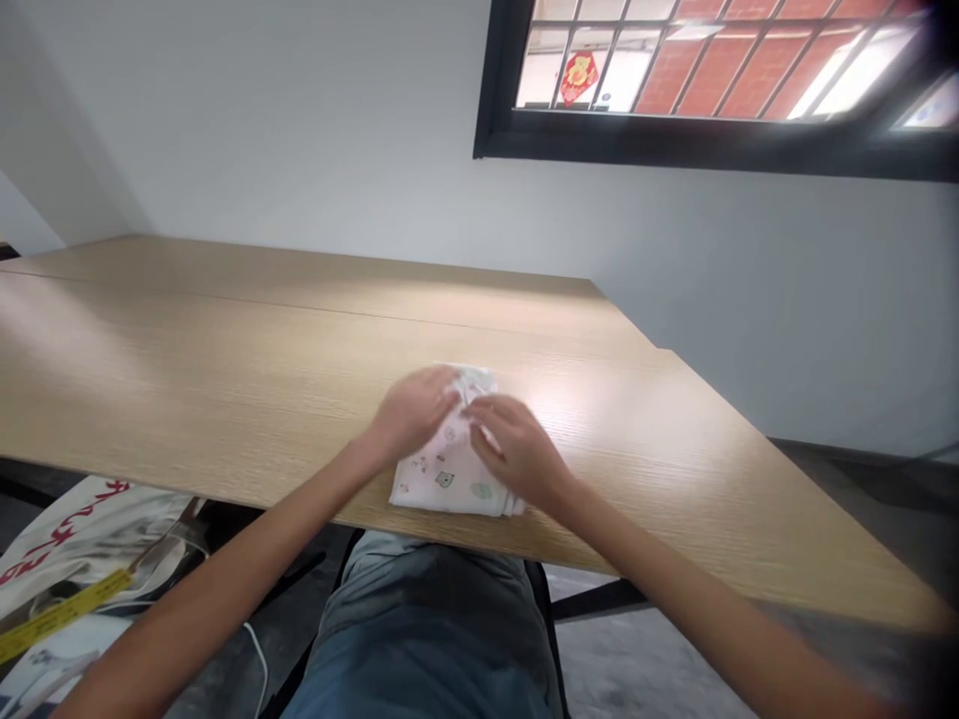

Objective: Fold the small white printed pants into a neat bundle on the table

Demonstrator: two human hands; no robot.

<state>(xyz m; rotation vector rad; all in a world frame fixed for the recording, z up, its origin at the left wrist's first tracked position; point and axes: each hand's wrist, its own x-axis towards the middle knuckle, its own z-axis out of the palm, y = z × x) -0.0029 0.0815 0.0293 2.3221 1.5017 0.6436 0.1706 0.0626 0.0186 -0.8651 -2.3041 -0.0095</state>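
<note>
Cloth (444,481), white with small prints, lies near front edge of wooden table (225,379), already folded to compact rectangle. Left hand (414,411) curls over far corner, pinch unclear through blur; right hand (518,451) presses flat on top. Folding looks nearly done; top layer not yet smoothed.

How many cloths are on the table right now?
1: a folded white printed cloth at the front edge of the table, with the left hand and right hand on it. The hands cover its far part, so another piece could be hidden there.
</note>
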